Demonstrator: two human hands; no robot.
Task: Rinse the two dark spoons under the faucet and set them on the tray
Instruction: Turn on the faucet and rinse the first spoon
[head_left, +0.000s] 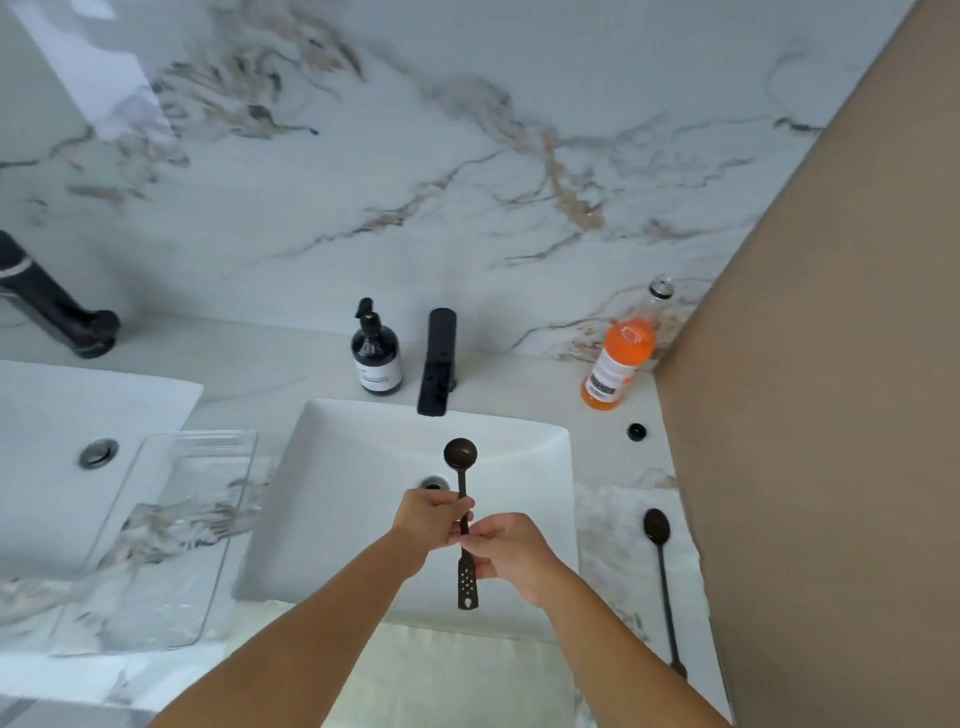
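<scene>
Gripping one dark spoon (460, 498), both hands (470, 538); soap bottle (376, 354) label unreadable.

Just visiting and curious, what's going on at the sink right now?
Left hand and right hand both grip one dark spoon over the sink. Second spoon waits on the right counter. Clear tray left, nothing blocking.

The marble counter (249, 374) bears a clear tray (156, 540), soap bottle (376, 353), orange bottle (621, 364) and slim spoon (661, 561).
</scene>
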